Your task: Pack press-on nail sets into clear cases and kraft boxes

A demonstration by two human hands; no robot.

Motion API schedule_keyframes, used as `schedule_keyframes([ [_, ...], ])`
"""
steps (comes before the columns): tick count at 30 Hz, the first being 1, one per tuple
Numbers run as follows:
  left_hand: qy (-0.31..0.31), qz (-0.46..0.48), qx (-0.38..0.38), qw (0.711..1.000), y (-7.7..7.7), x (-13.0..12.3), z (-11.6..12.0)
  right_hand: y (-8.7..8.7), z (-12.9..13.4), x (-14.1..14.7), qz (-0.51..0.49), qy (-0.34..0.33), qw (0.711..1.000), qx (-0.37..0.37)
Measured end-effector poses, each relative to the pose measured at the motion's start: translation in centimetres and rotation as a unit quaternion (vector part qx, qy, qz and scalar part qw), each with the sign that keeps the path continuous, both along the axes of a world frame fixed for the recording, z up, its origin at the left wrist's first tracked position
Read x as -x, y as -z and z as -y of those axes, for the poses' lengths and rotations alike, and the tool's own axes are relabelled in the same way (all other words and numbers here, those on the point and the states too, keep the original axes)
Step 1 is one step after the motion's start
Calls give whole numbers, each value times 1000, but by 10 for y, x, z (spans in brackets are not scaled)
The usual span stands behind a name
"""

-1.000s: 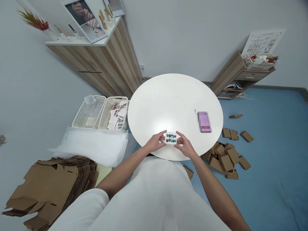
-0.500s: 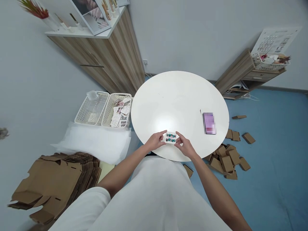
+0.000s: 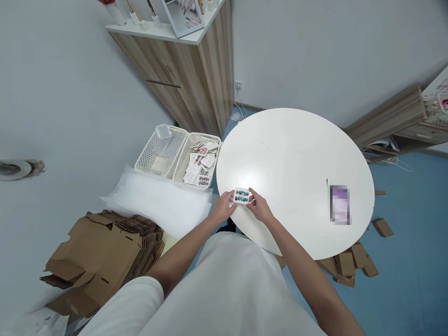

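Observation:
Between my two hands is a small white card of press-on nails (image 3: pixel 241 196), with two rows of dark and teal nails facing up. My left hand (image 3: pixel 224 206) pinches its left edge, thumb and fingers closed on it. On the opposite edge, my right hand (image 3: pixel 259 205) grips it the same way. The card is over the near left edge of the round white table (image 3: pixel 297 154); whether it touches the tabletop I cannot tell.
Left of the table stand a white basket (image 3: pixel 217 154) of nail cards and another basket (image 3: pixel 139 161) with clear plastic pieces. White sheets (image 3: pixel 157 198) and flattened cardboard boxes (image 3: pixel 94 247) lie nearer. A blurred purple item (image 3: pixel 340 205) rests on the table; small boxes (image 3: pixel 346 263) litter the floor.
My view has turned left, so the table and cabinets appear further right. Both hands still hold the nail card, which is now nearer the baskets.

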State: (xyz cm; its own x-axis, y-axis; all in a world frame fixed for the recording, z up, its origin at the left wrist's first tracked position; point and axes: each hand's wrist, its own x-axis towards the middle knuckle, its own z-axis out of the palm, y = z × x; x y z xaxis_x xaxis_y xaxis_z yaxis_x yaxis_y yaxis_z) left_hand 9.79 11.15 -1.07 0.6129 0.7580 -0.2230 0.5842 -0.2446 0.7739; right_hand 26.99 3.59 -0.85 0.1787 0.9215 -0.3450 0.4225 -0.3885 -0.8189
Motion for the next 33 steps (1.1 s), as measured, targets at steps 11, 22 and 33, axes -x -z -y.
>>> schedule_keyframes([
  [11,-34,-45,92,994,35,18,-43,41,-53,40,90,4,994,67],
  [22,-38,-49,82,995,38,12,-45,40,-61,50,130,35,985,103],
  [33,-145,72,209,964,37,21,-28,34,-29,68,-202,245,948,18],
])
